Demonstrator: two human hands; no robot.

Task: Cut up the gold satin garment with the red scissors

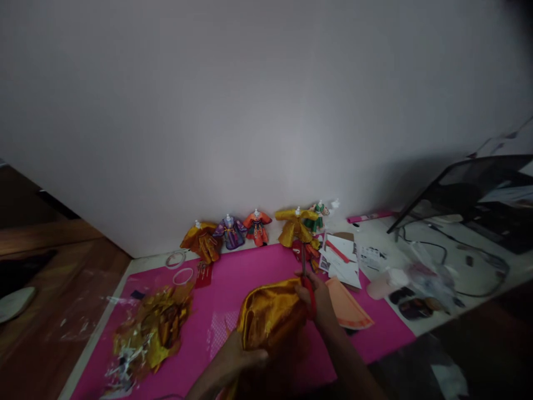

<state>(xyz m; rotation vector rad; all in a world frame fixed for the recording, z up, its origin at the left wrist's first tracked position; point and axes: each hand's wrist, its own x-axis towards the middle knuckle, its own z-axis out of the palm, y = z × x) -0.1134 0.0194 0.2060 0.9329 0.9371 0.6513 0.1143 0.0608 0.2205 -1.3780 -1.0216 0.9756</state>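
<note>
The gold cloth [272, 308] looks light, soft and slippery, best gripped by an edge. The left hand [235, 358] pinches its near left side; the right hand [322, 303] curls its fingers around scissors [308, 291].

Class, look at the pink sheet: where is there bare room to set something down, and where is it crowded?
Bare pink sheet shows between the orange dress and the gold cloth; a smaller patch borders the peach piece, lower right. The left end is crowded with gold scraps, as is the right, by the bottle and plastic bag.
</note>
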